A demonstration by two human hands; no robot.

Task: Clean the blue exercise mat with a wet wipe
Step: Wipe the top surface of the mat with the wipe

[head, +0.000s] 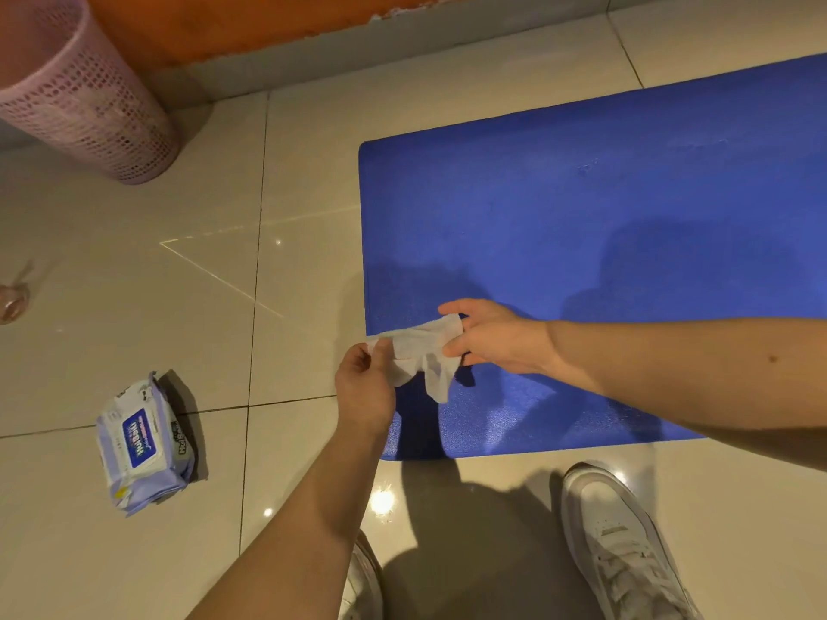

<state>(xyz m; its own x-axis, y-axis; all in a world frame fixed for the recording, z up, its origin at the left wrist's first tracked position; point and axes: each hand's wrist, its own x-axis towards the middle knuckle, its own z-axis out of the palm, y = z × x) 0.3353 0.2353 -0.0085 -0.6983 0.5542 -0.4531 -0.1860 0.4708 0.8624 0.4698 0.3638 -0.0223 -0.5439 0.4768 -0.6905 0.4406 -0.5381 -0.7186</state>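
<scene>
I pinch the crumpled white wet wipe [423, 351] between left hand [364, 387] and right hand [492, 335], at seven o'clock over the blue foam mat [581, 194]; best unfolded fully first.

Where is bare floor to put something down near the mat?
Bare tiles lie between the wipes pack and the blue mat, and between the pink basket and the mat. Crowded: the mat's near corner, where the left hand and right hand hold the wet wipe.

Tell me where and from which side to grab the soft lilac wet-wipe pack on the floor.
Come from above and pinch the soft lilac wet-wipe pack across its narrow width, mid-length: it lies label up on the beige tiled floor with both long sides free.
</scene>
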